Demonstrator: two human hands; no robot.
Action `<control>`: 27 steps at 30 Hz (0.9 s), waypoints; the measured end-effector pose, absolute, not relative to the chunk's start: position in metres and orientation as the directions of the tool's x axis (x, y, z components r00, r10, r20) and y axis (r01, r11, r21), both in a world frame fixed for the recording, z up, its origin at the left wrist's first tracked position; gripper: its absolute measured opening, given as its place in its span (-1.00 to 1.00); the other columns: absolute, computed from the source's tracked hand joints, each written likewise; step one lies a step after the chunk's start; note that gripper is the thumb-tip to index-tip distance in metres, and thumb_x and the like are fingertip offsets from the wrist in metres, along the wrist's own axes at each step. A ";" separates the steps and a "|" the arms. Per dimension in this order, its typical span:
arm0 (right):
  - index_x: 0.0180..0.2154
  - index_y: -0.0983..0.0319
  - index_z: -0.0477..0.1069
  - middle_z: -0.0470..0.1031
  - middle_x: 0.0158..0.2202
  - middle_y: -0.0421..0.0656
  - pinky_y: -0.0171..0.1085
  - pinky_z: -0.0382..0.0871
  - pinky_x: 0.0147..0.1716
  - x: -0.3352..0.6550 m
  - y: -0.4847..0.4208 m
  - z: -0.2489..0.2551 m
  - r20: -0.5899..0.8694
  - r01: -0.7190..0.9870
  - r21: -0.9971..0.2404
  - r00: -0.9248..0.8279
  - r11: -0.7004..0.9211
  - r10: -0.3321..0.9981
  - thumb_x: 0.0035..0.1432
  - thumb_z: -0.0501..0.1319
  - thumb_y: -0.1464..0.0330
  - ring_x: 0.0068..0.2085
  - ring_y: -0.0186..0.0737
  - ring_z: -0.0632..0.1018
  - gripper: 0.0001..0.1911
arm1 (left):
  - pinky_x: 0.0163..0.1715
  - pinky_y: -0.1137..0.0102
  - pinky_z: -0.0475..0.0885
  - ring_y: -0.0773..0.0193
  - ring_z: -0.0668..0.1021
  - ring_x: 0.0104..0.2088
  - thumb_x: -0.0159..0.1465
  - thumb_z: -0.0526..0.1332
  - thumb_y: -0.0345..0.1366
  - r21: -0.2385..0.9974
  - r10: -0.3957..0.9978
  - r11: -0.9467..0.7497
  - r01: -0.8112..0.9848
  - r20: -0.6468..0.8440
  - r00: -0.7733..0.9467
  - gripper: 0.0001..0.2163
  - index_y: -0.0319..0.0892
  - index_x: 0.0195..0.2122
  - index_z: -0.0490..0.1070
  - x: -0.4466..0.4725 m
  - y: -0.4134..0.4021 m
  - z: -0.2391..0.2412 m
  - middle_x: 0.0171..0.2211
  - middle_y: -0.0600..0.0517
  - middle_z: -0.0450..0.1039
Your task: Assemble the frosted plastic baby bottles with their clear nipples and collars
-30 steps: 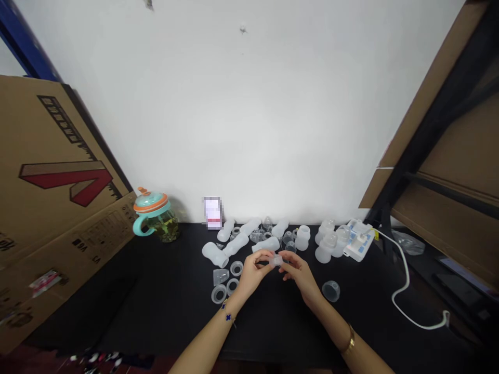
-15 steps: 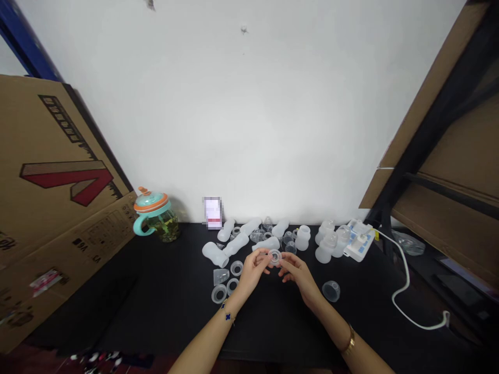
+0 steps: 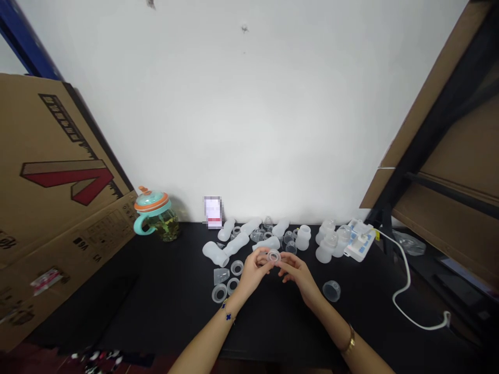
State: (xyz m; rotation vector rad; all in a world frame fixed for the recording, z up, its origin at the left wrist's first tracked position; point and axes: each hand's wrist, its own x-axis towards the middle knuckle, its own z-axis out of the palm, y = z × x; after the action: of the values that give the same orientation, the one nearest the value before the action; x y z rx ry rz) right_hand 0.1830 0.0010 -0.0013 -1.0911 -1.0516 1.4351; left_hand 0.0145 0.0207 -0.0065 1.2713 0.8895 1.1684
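Observation:
Between my two hands is a translucent bottle collar ring [image 3: 274, 255], its round opening facing me; a nipple inside it cannot be made out clearly. My left hand [image 3: 257, 263] grips its left side with thumb and fingers. On the other side, my right hand [image 3: 292, 266] pinches the rim. Just behind my fingers lies a frosted baby bottle [image 3: 266, 244]. Left of my left wrist are loose collar rings [image 3: 237, 268] and a clear bottle cap [image 3: 221, 276]. Another clear cap [image 3: 331, 291] rests to the right of my right hand.
Several frosted bottles [image 3: 215, 253] lie along the wall. Bottles with tops [image 3: 326, 248] stand right, beside a white power strip [image 3: 359, 244] with a cable [image 3: 407, 275]. A teapot [image 3: 163, 221] and phone-like screen [image 3: 213, 213] stand left on the black table [image 3: 167, 296].
My thumbs have shifted to the lower edge of the ring, and the ring is tilted slightly differently. The things on the table have stayed in place.

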 end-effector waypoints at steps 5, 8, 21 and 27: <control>-0.19 0.20 0.54 0.54 -0.33 -0.17 -0.41 0.39 -0.59 0.183 0.000 0.000 -0.117 -0.232 -0.964 -0.074 -0.132 0.990 -0.08 0.45 0.08 -0.44 -0.31 0.53 -0.55 | -0.50 0.47 0.43 0.25 0.58 -0.43 0.07 0.44 -0.12 0.985 0.971 -0.095 -0.146 0.124 0.206 -0.61 -0.20 -0.16 0.41 0.014 0.020 -0.005 -0.39 0.01 0.58; -0.15 0.19 0.54 0.55 -0.26 -0.14 -0.39 0.41 -0.58 0.183 -0.001 0.002 -0.165 -0.287 -0.941 -0.063 -0.176 0.984 0.00 0.40 0.06 -0.41 -0.29 0.55 -0.56 | -0.49 0.47 0.45 0.26 0.57 -0.43 0.07 0.45 -0.12 0.984 0.967 -0.099 -0.147 0.130 0.219 -0.61 -0.20 -0.16 0.44 0.014 0.019 -0.002 -0.37 0.01 0.59; -0.26 0.26 0.59 0.57 -0.37 -0.13 -0.37 0.36 -0.46 0.188 -0.005 0.010 -0.233 -0.397 -0.872 -0.180 -0.287 0.956 0.00 0.43 0.17 -0.36 -0.26 0.54 -0.68 | -0.41 0.40 0.49 0.17 0.64 -0.39 0.08 0.44 -0.13 0.983 0.936 -0.019 -0.184 0.082 0.343 -0.57 -0.28 -0.09 0.55 0.014 0.015 -0.002 -0.38 -0.09 0.64; -0.25 0.25 0.58 0.58 -0.34 -0.13 -0.37 0.33 -0.48 0.189 -0.003 0.006 -0.240 -0.443 -0.850 -0.159 -0.286 0.958 -0.06 0.47 0.19 -0.37 -0.27 0.53 -0.65 | -0.44 0.43 0.48 0.19 0.63 -0.39 0.09 0.44 -0.12 0.986 0.930 -0.031 -0.163 0.088 0.357 -0.52 -0.26 -0.02 0.50 0.014 0.014 0.001 -0.34 -0.07 0.62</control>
State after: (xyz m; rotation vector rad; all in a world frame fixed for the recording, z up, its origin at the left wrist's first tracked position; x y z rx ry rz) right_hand 0.1886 -0.0028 0.0058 -0.9781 -0.7655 1.6686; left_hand 0.0137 0.0141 0.0014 1.2910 0.7941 1.0439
